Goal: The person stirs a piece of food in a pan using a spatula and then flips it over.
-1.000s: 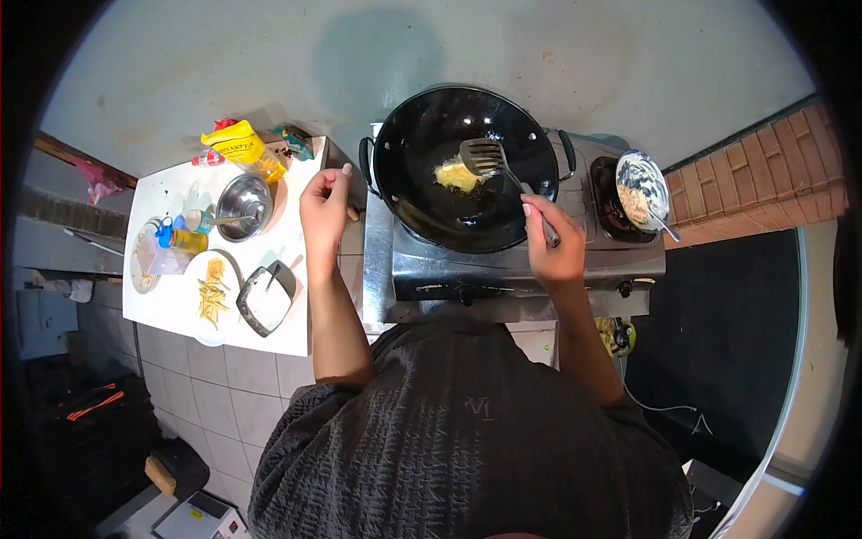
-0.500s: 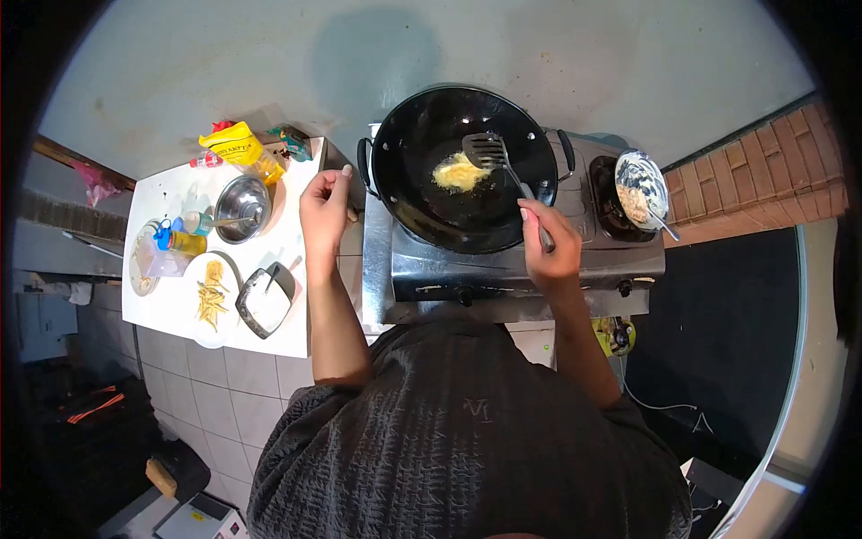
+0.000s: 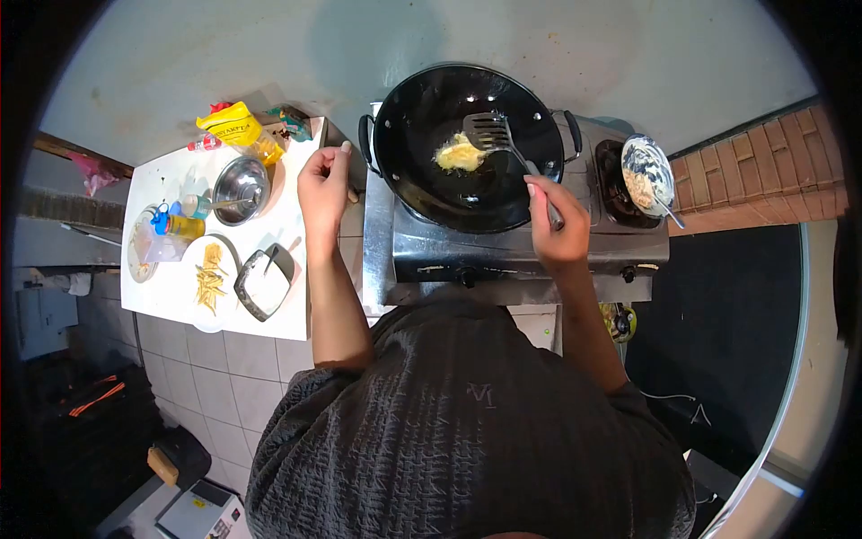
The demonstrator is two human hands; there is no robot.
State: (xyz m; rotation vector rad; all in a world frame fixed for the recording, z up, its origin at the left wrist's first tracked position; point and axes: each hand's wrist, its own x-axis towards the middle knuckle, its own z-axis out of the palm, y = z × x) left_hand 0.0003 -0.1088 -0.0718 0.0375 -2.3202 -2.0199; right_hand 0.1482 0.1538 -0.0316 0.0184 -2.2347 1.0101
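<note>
My right hand (image 3: 555,232) grips the handle of a slotted metal spatula (image 3: 492,133). Its blade rests inside a black wok (image 3: 467,148), just right of a yellow piece of frying food (image 3: 460,155). The wok sits on a steel gas stove (image 3: 503,256). My left hand (image 3: 324,184) hovers with its fingers loosely curled over the right edge of a white table (image 3: 162,193), close to the wok's left handle, and holds nothing.
The table carries a steel bowl (image 3: 241,186), a plate of yellow strips (image 3: 210,278), a black dish of white stuff (image 3: 264,283), a yellow packet (image 3: 230,125) and a small bottle (image 3: 180,225). A bowl with a spoon (image 3: 647,175) sits on the stove's right burner.
The spatula blade has slid off the yellow food to its right side. The whole view has shifted slightly; my left hand has stayed in place.
</note>
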